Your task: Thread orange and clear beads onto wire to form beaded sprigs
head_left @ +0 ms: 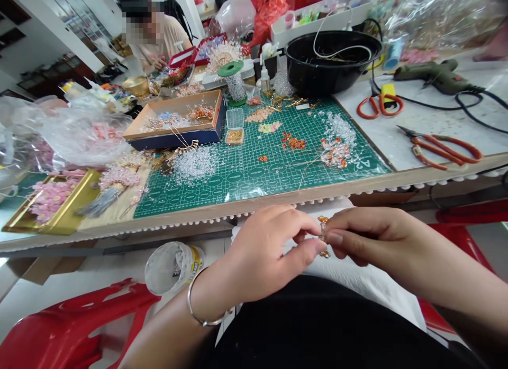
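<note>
Just in front of the table edge, my left hand (273, 247) and my right hand (369, 234) meet over a small beaded piece (323, 221) with amber and clear beads. Thumb and fingers of each hand pinch it, hiding most of its middle. Amber parts stick out above and below the fingertips. On the green cutting mat (246, 173) lie orange flower-shaped beads (293, 141), a cluster of clear and orange beaded pieces (335, 152) with thin wires, and a heap of clear beads (194, 165).
Pliers (444, 147), orange-handled scissors (379, 105) and a glue gun (436, 75) lie at the right. Behind the mat stand a black basin (333, 67), a wire spool (234, 83) and an open box (174, 141). Another person (159, 41) sits across. A bucket (169, 268) is below.
</note>
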`<control>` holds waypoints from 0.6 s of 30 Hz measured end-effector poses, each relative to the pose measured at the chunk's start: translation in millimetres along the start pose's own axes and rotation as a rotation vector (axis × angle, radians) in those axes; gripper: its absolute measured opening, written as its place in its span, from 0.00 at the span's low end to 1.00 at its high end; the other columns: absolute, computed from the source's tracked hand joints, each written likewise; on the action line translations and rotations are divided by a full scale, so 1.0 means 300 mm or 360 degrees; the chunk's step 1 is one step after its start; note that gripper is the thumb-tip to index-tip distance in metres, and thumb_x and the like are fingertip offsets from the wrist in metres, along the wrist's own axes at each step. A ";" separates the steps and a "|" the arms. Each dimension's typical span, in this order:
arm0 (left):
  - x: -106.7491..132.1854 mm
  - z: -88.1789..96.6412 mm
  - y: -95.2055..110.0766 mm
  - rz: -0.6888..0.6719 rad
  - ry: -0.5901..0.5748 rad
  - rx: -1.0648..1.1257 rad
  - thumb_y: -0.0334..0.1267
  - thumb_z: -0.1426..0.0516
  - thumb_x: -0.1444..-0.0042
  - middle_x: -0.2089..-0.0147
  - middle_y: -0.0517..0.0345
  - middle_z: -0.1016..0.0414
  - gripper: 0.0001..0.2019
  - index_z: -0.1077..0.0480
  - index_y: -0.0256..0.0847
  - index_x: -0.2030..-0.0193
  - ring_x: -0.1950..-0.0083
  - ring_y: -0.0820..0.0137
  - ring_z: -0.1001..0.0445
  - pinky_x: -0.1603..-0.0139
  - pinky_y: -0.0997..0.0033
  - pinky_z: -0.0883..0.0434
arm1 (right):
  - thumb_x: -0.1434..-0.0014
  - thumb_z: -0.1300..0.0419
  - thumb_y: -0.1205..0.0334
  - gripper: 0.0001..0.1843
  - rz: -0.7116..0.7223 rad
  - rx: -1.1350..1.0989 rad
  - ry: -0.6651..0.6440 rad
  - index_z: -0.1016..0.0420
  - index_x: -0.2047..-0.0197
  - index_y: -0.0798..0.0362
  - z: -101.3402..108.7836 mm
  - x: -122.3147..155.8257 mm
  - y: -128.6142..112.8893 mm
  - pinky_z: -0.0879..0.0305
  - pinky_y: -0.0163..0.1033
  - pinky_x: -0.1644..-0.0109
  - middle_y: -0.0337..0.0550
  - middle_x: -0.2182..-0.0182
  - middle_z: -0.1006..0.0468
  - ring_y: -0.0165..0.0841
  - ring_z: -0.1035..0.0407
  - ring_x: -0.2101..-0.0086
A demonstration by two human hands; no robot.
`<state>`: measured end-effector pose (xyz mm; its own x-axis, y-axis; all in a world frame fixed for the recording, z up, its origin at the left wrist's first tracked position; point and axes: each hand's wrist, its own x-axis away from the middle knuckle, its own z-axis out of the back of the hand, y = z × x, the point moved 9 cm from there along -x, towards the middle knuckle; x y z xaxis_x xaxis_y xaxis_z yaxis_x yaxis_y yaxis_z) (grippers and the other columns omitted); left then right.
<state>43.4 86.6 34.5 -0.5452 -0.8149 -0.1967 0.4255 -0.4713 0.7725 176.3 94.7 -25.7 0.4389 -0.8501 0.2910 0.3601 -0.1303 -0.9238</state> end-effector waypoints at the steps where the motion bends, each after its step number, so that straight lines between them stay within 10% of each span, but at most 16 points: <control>1: -0.003 -0.005 -0.025 0.0108 -0.0079 0.0146 0.40 0.44 0.32 0.62 0.57 0.20 0.07 0.26 0.41 0.58 0.61 0.70 0.24 0.55 0.67 0.30 | 0.41 0.35 0.40 0.21 -0.0025 -0.0034 -0.0011 0.17 0.70 0.49 -0.003 0.001 0.001 0.37 0.35 0.72 0.39 0.76 0.24 0.30 0.34 0.75; 9: -0.019 -0.077 -0.163 0.0492 -0.0354 0.1283 0.42 0.36 0.39 0.66 0.57 0.25 0.10 0.26 0.36 0.61 0.66 0.74 0.28 0.63 0.73 0.30 | 0.42 0.33 0.41 0.20 -0.0089 -0.0373 -0.0162 0.21 0.71 0.51 -0.040 0.003 0.049 0.40 0.33 0.77 0.35 0.80 0.31 0.27 0.39 0.79; 18: 0.005 -0.233 -0.242 0.0721 -0.0111 0.1640 0.52 0.32 0.46 0.75 0.62 0.28 0.20 0.31 0.38 0.64 0.74 0.74 0.28 0.70 0.74 0.30 | 0.38 0.35 0.44 0.20 0.0257 -0.0307 0.0378 0.22 0.72 0.51 0.048 -0.009 -0.015 0.43 0.34 0.76 0.36 0.79 0.31 0.27 0.41 0.79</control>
<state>62.2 95.9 -64.2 -0.5451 -0.8041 0.2373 -0.1873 0.3927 0.9004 185.3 104.9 -18.8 0.2655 -0.9597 0.0922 0.1296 -0.0592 -0.9898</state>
